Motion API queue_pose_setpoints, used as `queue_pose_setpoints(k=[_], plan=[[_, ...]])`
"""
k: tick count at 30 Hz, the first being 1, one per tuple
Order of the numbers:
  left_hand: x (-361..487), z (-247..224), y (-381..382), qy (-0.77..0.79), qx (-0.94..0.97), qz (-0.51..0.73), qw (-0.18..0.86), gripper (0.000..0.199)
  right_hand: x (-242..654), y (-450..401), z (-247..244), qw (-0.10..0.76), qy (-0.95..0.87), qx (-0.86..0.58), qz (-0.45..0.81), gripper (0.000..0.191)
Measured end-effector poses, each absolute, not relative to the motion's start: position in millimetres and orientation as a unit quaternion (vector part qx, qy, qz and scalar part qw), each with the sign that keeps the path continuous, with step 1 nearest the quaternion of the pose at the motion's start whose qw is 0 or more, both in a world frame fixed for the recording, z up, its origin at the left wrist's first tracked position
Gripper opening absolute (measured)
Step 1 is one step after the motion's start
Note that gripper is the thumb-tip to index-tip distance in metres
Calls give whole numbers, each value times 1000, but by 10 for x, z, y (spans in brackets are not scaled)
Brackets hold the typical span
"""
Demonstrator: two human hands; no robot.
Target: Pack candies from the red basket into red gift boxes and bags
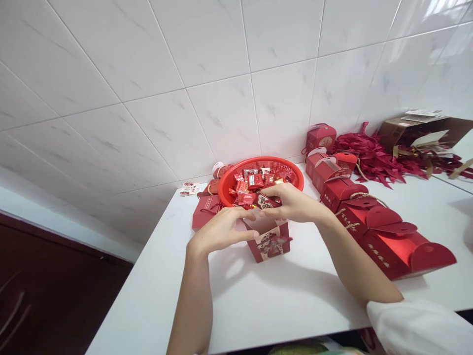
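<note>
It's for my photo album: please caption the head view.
Left hand steadying an open gift box, right hand holding a wrapped candy beside a red plastic basket.

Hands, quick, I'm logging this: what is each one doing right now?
Left hand: closed on the rim of the red box.
Right hand: closed on a wrapped sweet.

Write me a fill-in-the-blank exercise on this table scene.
1. The basket holding wrapped sweets is coloured ____.
2. The open box stands on a tabletop coloured ____.
3. Of the two, the hand nearer the row of closed boxes is the ____ one.

Missing words: red; white; right.
</note>
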State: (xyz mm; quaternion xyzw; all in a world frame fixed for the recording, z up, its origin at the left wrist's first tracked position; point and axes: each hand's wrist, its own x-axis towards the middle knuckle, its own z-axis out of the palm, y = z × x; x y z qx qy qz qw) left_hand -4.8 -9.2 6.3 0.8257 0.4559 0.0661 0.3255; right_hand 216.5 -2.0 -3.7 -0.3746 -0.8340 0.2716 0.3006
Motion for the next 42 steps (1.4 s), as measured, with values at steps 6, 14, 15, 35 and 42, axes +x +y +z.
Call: queue_pose_setpoints(k=[6, 14, 15, 35, 42], plan=[[-49, 65, -89, 439, 837, 75, 319, 39, 2171, -26, -27, 324, -836, -364, 251, 36], [-39, 79, -89, 424, 842, 68, 325, 35, 2224, -100, 56, 228, -869, -352, 263, 16], [-39, 78, -88, 427, 840, 67, 328, 36, 2235, -123, 77, 228, -869, -358, 255, 18], [-61, 36, -74, 429, 845, 85, 307, 36, 2029, -1273, -1155, -169, -889, -368, 214, 32], [-39, 71, -96, 427, 845, 81, 311, 35, 2237, -933, -550, 100, -884, -317, 330, 7]])
